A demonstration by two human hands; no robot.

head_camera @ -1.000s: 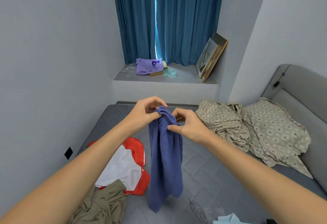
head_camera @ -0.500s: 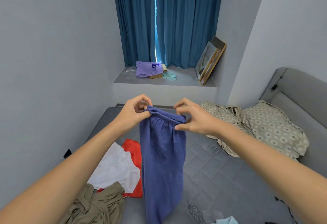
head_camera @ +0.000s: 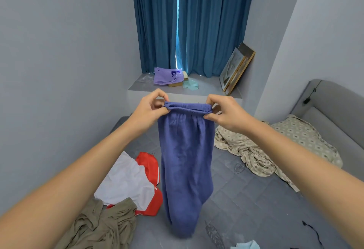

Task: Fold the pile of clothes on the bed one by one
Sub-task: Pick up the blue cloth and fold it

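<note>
A pair of blue pants [head_camera: 186, 162] hangs in the air in front of me, above the grey bed [head_camera: 246, 199]. My left hand [head_camera: 149, 109] pinches the left end of the elastic waistband. My right hand [head_camera: 224, 113] pinches the right end, and the band is stretched flat between them. On the bed to the lower left lie a white and red garment [head_camera: 128, 181] and a crumpled olive garment [head_camera: 102, 227]. A light blue piece of cloth [head_camera: 246, 245] shows at the bottom edge.
A patterned beige blanket [head_camera: 246, 148] and a pillow [head_camera: 307, 136] lie at the right by the grey headboard [head_camera: 334, 103]. The window ledge [head_camera: 206, 87] holds a purple bag [head_camera: 167, 75] and leaning picture frames [head_camera: 236, 67]. A wall runs close along the bed's left side.
My hands have moved apart along the waistband and risen, spreading the bunched pants to their full width.
</note>
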